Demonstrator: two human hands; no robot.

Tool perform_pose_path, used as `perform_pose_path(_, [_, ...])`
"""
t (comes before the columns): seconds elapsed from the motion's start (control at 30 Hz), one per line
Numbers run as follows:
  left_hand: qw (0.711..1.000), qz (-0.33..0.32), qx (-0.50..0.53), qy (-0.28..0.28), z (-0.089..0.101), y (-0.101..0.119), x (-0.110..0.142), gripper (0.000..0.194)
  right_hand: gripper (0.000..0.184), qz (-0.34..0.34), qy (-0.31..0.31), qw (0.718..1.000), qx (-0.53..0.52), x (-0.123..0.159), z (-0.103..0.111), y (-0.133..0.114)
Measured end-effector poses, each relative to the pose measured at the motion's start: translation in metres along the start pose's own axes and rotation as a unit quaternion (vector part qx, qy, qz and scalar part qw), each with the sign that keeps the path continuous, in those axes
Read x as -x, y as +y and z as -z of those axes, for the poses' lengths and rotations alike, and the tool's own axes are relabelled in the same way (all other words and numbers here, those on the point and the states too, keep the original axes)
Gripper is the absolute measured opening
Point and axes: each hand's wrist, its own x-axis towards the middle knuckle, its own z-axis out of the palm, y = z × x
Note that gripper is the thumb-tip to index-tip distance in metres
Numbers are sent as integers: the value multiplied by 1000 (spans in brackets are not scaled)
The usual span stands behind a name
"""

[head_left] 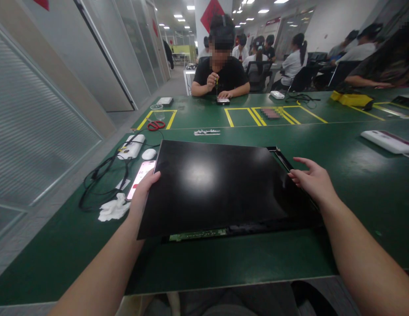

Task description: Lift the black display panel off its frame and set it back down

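A large black LCD panel [204, 188] lies face up before me, its left side tilted off the green table. Along its left edge my left hand [143, 188] is closed, thumb on top and the other fingers hidden below. Under the panel, shifted to the right, a thin black display frame [283, 161] shows at the right edge. My right hand [311, 177] pinches that frame's right side, with the index finger stretched out. A green circuit board strip [197, 235] peeks out below the panel's near edge.
Left of the panel are a lit phone [140, 177], a white mouse [149, 154], crumpled tissue [114, 207], black cables [99, 175] and red-handled scissors [156, 126]. Small strips [207, 132] lie beyond. A white device [387, 141] rests at right. Across the table a person [220, 70] works with a screwdriver.
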Motion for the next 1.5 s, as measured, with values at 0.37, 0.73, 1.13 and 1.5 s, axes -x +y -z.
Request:
perform_pose_path(0.37, [996, -25, -87, 13, 8, -4, -13, 37, 54, 4, -8, 1000, 23, -6, 0, 7])
perform_pose_path(0.73, [995, -53, -82, 12, -10, -4, 7, 35, 30, 9, 9, 999, -42, -4, -2, 6])
perform_pose_path(1.13, [995, -48, -84, 17, -12, -5, 10, 35, 39, -3, 26, 998, -53, 2, 0, -5])
perform_pose_path(1.5, [995, -48, -81, 19, -11, -4, 9, 32, 49, -4, 31, 998, -51, 3, 1, -8])
